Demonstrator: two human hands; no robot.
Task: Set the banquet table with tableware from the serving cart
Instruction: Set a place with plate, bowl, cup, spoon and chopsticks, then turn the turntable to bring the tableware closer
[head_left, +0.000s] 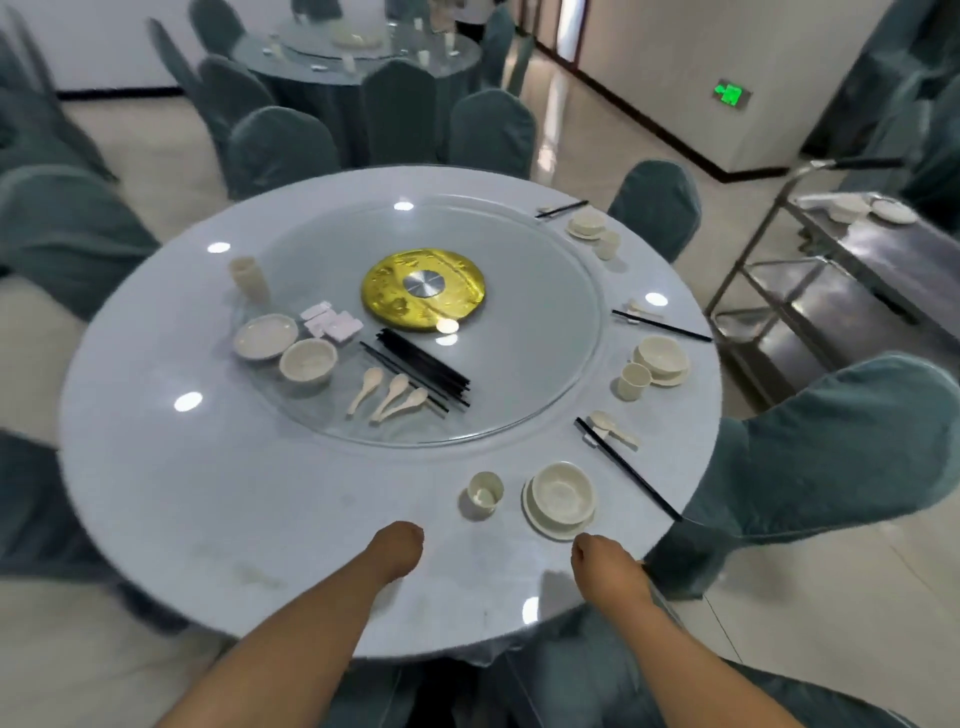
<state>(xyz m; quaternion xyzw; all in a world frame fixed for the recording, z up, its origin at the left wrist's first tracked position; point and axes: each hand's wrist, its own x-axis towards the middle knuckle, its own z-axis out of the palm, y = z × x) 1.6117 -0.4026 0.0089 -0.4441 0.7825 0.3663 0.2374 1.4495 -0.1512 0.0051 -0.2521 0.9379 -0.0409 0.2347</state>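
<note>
A bowl (562, 492) sits on a plate (540, 522), cup (484, 492) left, chopsticks (626, 467) right.

Left of the nearest cup (485, 494), the table (171, 483) rim lies bare; right of it, bowl (562, 493) and chopsticks (628, 470) crowd the edge.

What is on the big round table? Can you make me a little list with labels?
table: round, pale top with a glass turntable in the middle
places set: three along the right edge, each with bowl on plate, cup, spoon, chopsticks
nearest bowl: on its plate, cup to its left
on turntable: chopstick pile, three spoons, plate, bowl, tall cup stack
left hand: curled, holds nothing
right hand: curled, holds nothing
cart: metal, to the right
</note>
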